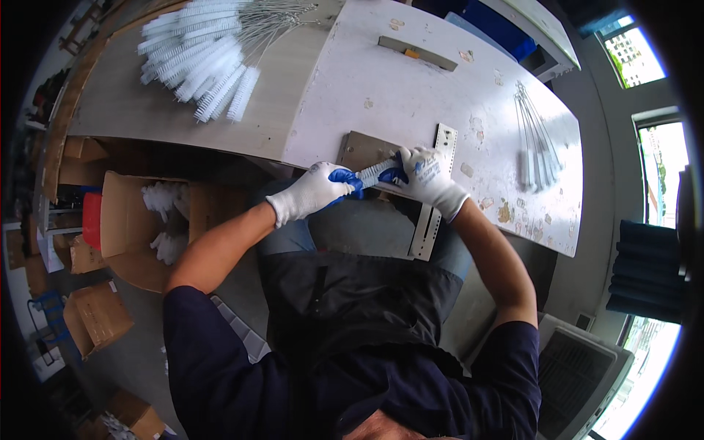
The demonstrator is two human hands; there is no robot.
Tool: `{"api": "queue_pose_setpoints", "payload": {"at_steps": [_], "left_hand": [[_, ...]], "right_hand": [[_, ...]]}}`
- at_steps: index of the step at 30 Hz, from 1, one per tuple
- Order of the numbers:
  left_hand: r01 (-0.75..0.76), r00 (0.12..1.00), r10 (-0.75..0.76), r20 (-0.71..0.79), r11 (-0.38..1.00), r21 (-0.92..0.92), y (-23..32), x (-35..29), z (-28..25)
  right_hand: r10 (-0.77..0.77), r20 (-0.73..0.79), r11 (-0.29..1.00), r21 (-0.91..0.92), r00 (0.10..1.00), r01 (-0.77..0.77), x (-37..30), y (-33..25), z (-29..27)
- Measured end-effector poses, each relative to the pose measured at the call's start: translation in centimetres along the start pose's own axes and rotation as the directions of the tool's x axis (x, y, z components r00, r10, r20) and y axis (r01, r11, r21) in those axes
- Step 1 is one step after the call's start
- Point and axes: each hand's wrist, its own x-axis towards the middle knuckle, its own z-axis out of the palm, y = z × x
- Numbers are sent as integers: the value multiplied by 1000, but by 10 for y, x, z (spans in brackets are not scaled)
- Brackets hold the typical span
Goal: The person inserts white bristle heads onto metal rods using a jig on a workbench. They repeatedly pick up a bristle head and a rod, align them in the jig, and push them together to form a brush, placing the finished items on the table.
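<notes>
A white bristle brush (376, 173) is held between my two gloved hands, just over the near edge of the workbench. My left hand (323, 189), in a white glove with blue fingertips, closes round one end of it. The other end is gripped by my right hand (427, 174), gloved the same way. Below and behind the brush lies a flat metal plate (361, 149). A perforated metal strip (445, 139) runs past my right hand and out over the bench edge.
A big pile of white brushes with wire stems (205, 55) lies at the far left of the bench (330, 95). Several more brushes (539, 169) lie at the right. A metal bar (418, 53) rests at the back. An open cardboard box (121, 220) holding white brushes stands at the left.
</notes>
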Motion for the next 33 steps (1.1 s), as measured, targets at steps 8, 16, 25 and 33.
{"api": "queue_pose_setpoints", "payload": {"at_steps": [8, 16, 25, 33], "left_hand": [[-169, 705, 637, -312, 578, 798, 3, -45, 26], [-417, 674, -240, -699, 657, -627, -28, -20, 84], [-576, 551, -416, -724, 439, -690, 29, 86, 36], [-342, 702, -277, -656, 677, -651, 45, 151, 31]], "right_hand": [[270, -50, 956, 135, 962, -262, -8, -31, 0], [303, -140, 948, 147, 943, -283, -8, -29, 11], [179, -88, 977, 136, 980, -167, -5, -23, -6], [114, -348, 975, 220, 930, -37, -14, -4, 31]]}}
